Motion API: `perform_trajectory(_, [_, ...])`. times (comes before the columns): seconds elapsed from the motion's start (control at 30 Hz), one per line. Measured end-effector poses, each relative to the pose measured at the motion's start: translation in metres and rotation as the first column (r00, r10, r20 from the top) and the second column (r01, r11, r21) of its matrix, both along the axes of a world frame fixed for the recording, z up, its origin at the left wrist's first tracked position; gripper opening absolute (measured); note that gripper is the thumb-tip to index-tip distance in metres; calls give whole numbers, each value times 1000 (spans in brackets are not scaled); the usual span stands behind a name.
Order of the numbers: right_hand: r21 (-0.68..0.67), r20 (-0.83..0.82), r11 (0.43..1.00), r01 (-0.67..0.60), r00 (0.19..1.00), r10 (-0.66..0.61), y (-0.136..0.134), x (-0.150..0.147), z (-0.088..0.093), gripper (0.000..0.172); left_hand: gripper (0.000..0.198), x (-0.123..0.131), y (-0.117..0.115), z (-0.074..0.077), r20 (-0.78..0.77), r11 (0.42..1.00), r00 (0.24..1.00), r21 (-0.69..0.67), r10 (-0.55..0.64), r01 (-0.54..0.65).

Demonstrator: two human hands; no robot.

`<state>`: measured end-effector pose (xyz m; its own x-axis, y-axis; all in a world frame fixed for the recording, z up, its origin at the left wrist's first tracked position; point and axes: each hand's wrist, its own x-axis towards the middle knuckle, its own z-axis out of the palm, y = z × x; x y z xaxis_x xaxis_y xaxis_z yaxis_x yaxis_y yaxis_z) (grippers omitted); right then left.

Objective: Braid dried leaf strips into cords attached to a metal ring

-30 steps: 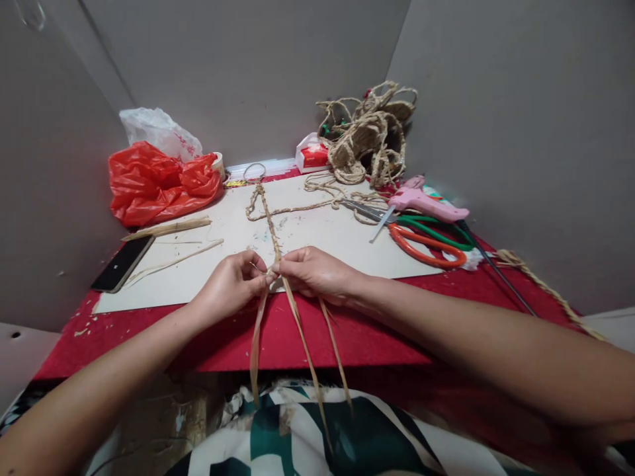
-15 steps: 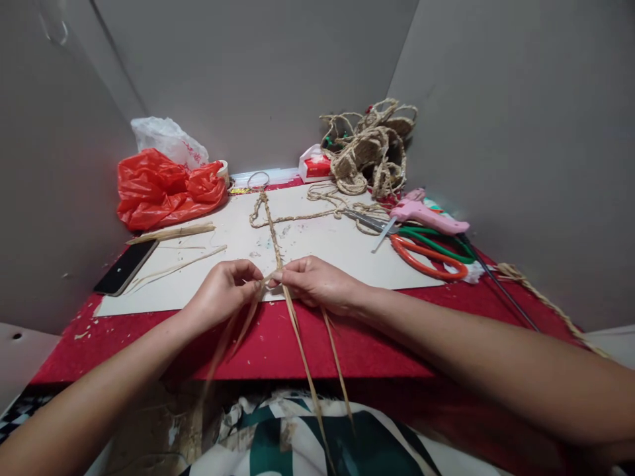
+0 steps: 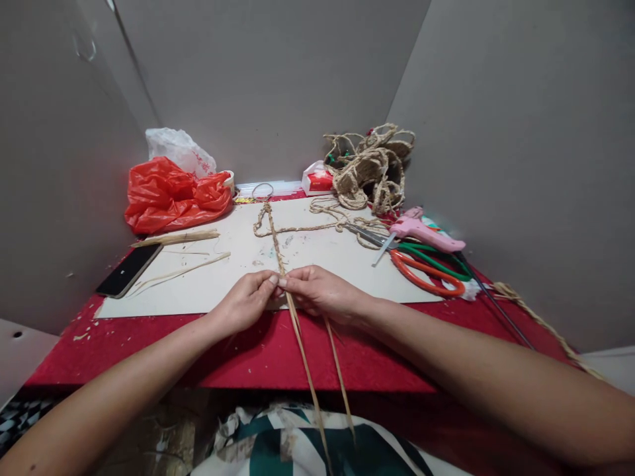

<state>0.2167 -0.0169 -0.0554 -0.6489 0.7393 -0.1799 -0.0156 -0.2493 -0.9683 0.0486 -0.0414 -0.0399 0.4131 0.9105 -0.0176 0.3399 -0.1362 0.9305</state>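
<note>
A thin straw braid point(image 3: 276, 245) runs from a metal ring point(image 3: 262, 192) at the back toward me, over a pale board. My left hand point(image 3: 252, 297) and my right hand point(image 3: 317, 289) meet at its near end, thumbs and fingertips pinching there, almost touching. Loose straw strands point(image 3: 305, 357) hang from the hands over the table's front edge to my lap. Exactly which strand each hand pinches is partly covered by the fingers.
Left stand a red plastic bag point(image 3: 171, 198), a phone point(image 3: 129, 270) and loose straw pieces point(image 3: 183, 238). Right lie scissors point(image 3: 421, 274) and a pink glue gun point(image 3: 421, 230). Behind are a heap of braided straw rope point(image 3: 370, 168) and a tissue pack point(image 3: 317, 180). Grey walls point(image 3: 268, 79) enclose the table.
My left hand has moved right, closer to my right hand at the braid's end. The strands that hung below the left hand no longer show there. The view has shifted slightly.
</note>
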Motion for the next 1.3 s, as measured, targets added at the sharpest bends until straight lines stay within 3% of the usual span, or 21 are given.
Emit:
perform_trajectory(0.33, [-99,-115,983,-152,983,141,4,8,7,29,31,-4,3,8,171,962,981,-269,91,-43])
perform_trajectory(0.47, [-163,-156,968,-193,973,168,9,12,7,27,27,-6,5,8,219,944,958,-309,187,-114])
perform_trajectory(0.67, [-238,-190,943,-232,963,189,14,13,5,23,27,-8,4,9,267,955,950,-285,165,-85])
perform_trajectory(0.9, [-185,-158,956,-230,967,202,15,13,3,25,24,-10,4,8,131,985,986,-147,106,-87])
perform_trajectory(1.1, [-108,-92,965,-240,969,230,14,12,0,27,17,-14,5,8,-131,986,990,160,59,-38])
perform_trajectory(1.3, [157,129,947,-282,956,263,14,11,2,35,19,-14,4,8,-271,952,956,306,115,-28])
